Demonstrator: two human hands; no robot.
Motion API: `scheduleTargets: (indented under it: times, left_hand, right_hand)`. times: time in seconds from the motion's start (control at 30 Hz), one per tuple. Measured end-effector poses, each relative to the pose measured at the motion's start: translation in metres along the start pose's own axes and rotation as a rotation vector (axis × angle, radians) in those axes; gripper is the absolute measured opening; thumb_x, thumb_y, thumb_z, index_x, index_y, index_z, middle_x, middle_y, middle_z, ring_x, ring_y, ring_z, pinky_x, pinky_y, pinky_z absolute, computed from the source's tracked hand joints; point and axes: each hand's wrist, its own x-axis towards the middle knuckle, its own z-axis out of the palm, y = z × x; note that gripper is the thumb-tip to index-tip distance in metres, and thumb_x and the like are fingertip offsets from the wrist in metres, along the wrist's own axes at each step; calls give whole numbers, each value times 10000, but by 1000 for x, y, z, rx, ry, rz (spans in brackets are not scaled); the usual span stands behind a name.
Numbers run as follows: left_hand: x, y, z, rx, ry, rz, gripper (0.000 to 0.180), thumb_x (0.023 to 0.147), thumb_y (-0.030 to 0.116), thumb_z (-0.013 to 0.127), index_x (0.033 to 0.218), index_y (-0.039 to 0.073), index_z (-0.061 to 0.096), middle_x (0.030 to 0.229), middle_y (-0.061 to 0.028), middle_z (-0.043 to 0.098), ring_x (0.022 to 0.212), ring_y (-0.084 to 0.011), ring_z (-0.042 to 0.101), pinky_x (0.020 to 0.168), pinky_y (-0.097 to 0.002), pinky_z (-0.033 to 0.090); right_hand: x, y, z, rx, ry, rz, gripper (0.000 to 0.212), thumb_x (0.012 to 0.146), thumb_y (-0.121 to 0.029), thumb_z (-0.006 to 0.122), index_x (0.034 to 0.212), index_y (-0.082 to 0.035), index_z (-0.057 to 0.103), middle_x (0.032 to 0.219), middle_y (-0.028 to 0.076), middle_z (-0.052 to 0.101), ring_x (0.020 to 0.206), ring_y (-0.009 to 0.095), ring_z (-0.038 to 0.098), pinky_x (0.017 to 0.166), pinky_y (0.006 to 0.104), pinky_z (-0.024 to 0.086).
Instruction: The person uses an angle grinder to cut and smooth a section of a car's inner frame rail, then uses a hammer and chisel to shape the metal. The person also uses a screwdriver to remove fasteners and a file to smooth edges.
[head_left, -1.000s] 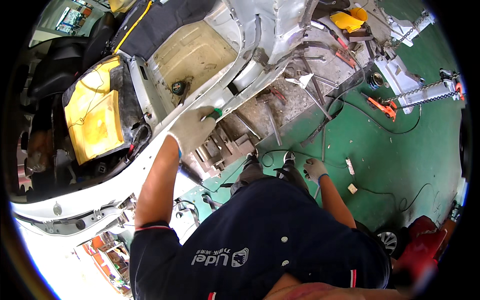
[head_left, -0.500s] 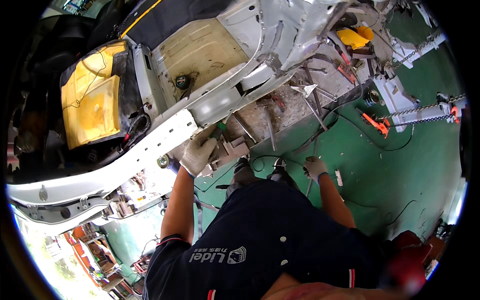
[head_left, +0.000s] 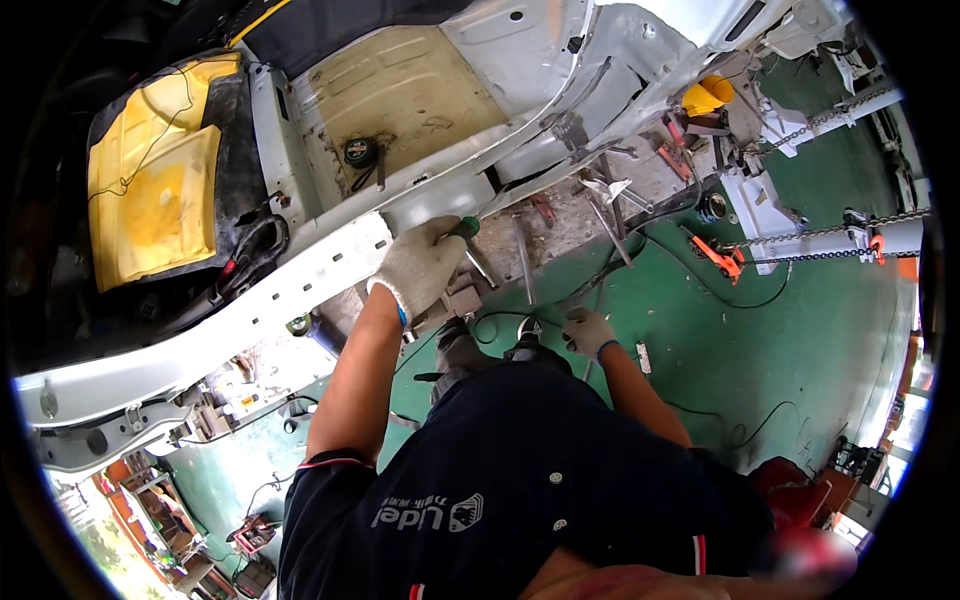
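My left hand [head_left: 418, 262], in a whitish knitted work glove, is closed round a green-handled tool [head_left: 466, 228] with a thin shaft. Its exact kind is hard to make out. The hand is at the white sill [head_left: 345, 250] of a stripped car body, beside the bare metal of the door opening. Away from the car, low by my right side, my right hand [head_left: 588, 333] is gloved too. Its fingers are curled in, and whatever they may hold is hidden.
A tape measure [head_left: 360, 152] lies on the beige car floor pan [head_left: 400, 90]. Bars and hand tools, among them a hammer-like tool [head_left: 524, 260], lie on the platform below the sill. Yellow foam [head_left: 155, 190] sits at left. Orange clamps [head_left: 716, 258], chains [head_left: 830, 240] and cables cross the right.
My left hand has risen and moved right with the green-handled tool, from below the sill up to its edge. My right hand stays low and curled. The view has shifted slightly.
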Motion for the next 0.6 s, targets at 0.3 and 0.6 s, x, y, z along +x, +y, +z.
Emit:
scheduleTargets:
  times: [0.3,0.6]
  left_hand:
    - [-3,-81,76,-183,100,153,600,1045,261,563,1595,61,430,1090,-256,735,922,-370,749,861,-443,575]
    - [0,-109,144,-204,333,422,661,1026,148,605,1613,-25,354,1422,-275,607,1296,-395,625,1069,-421,494]
  right_hand:
    - [-20,6,-1,22,77,63,492,974,-155,664,1408,62,586,883,110,704,645,192,676,560,344,534]
    - [-52,-113,31,-77,39,-413,431,1046,-332,607,1270,30,676,1018,136,768,905,218,749,791,363,581]
